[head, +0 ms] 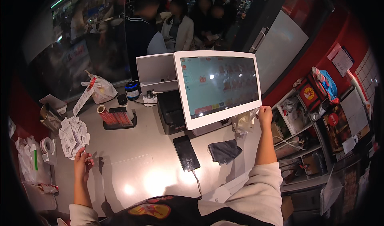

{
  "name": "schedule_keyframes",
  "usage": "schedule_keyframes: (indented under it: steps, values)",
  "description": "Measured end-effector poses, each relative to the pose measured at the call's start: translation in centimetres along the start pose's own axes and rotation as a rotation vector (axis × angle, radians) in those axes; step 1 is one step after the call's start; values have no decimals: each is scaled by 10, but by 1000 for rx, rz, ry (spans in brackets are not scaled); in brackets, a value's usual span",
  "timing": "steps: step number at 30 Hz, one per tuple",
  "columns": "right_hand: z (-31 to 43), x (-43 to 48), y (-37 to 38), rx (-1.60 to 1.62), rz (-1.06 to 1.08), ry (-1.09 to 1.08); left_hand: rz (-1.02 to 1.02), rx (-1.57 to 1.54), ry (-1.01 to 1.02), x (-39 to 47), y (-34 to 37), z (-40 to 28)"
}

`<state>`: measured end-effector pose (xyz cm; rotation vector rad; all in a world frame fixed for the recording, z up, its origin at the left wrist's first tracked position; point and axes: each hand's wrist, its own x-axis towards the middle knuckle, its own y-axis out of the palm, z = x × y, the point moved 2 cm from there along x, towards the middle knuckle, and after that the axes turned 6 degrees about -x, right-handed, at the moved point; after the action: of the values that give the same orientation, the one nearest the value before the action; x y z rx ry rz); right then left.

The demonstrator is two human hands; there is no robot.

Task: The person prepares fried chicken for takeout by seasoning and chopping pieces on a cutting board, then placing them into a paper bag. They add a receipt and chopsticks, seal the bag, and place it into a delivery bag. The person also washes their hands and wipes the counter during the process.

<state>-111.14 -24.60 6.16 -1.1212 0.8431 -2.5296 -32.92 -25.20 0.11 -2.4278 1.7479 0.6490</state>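
Observation:
At the lower right corner of a white-framed touchscreen monitor (220, 86), my right hand (265, 116) is closed on the edge. Its fingertips are partly hidden behind the frame. Pale plastic packets (243, 123) lie just beside that hand, under the screen. On the left, my left hand (82, 163) is at the near edge of a heap of printed paper slips (73, 136). Its fingers are loosely curled; whether they pinch a slip cannot be made out. A black phone (186, 153) with a cable lies on the metal counter (129, 154), left of a dark folded cloth (224, 151).
A black printer (170, 112) stands behind the phone. Left of it are a holder with red-printed cards (118, 118), a blue-lidded jar (132, 90) and a tied plastic bag (102, 89). Shelves (295, 130) crowd the right side. Several people stand beyond the glass.

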Motion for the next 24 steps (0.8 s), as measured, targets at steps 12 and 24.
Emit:
schedule_keyframes:
  steps: [12, 24]
  values:
    - [100, 34, -60, 449, -97, -98, 30, -73, -7, -7, -7, 11]
    - [330, -253, -16, 774, 339, -741, 34, -82, -92, -50, -11, 27]
